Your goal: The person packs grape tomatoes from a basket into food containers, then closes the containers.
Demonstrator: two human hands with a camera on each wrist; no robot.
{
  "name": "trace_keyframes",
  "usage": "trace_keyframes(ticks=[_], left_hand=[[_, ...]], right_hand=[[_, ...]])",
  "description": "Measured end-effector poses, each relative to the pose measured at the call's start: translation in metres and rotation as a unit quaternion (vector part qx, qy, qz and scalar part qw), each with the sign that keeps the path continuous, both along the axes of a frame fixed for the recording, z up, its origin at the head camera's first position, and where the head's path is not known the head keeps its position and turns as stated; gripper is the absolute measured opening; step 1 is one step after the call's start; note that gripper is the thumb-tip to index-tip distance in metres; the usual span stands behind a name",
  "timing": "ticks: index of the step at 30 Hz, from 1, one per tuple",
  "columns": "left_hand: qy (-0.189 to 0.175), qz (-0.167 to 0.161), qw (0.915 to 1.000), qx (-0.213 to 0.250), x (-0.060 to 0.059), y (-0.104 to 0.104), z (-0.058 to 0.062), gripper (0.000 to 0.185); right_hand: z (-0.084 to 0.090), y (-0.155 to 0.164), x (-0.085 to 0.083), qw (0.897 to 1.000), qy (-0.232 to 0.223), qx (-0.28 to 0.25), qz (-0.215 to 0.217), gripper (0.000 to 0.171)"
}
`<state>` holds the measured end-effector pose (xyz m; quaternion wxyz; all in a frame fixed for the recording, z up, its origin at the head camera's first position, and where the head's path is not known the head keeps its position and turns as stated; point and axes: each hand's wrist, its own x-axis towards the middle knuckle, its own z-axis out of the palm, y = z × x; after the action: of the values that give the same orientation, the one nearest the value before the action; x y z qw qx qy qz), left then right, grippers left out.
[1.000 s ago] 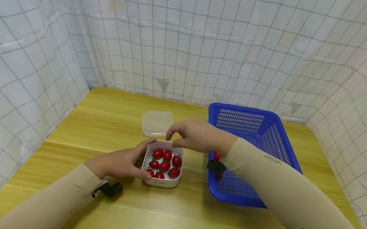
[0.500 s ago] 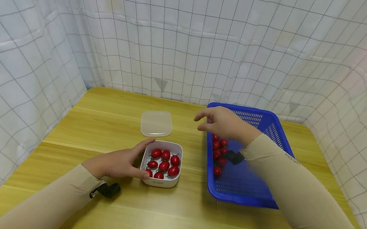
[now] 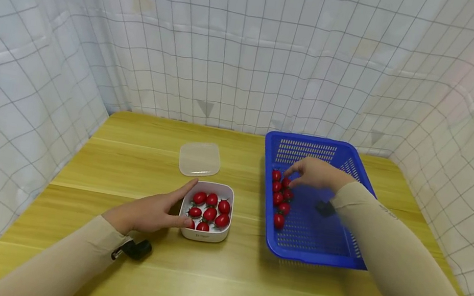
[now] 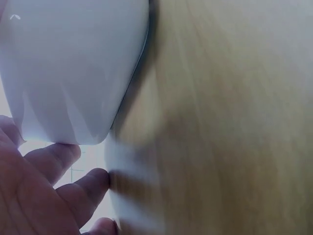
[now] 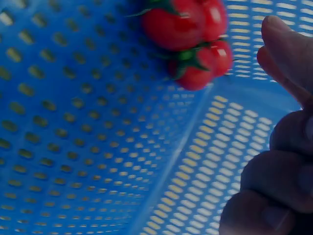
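— What carries everything?
— A yellow wooden tabletop (image 3: 216, 279), fenced on three sides by white grid-patterned cloth (image 3: 252, 52).
— And the biggest thing on it?
— A blue perforated plastic basket (image 3: 319, 244) toward the right edge, reaching almost to the far edge. A row of small red cherry tomatoes (image 3: 280, 199) lies along its left inner wall; the right wrist view shows three of them bunched against the blue mesh.
— Where is the right hand?
— The right hand (image 3: 314, 173) is inside the basket at the far end of that row, fingers curled down over the tomatoes. I cannot tell whether its grip has closed on one.
— What sits near the middle?
— A white square plastic container (image 3: 203, 236) holding more red tomatoes. Behind it, apart from it and nearer the far edge, lies a translucent square plastic lid (image 3: 199, 158) flat on the wood.
— And the left hand?
— The left hand (image 3: 147, 214) cups the container's left side, thumb and forefinger spread against its wall, grip released and merely steadying it.
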<state>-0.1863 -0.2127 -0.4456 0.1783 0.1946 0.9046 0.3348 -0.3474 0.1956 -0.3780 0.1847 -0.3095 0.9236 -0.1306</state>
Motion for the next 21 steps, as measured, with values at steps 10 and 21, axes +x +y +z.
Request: trace_keyframes(ticks=[10, 21], left_hand=[[-0.017, -0.001, 0.9999, -0.002, -0.0002, -0.0016, -0.0015, 0.104], [-0.027, -0.006, 0.9993, 0.027, -0.0023, -0.0033, -0.0038, 0.104]], right_hand=[[-0.0104, 0.0040, -0.0006, 1.000, 0.002, -0.026, -0.013, 0.037], [-0.0043, -0.0022, -0.0067, 0.999, 0.025, -0.032, -0.032, 0.038]])
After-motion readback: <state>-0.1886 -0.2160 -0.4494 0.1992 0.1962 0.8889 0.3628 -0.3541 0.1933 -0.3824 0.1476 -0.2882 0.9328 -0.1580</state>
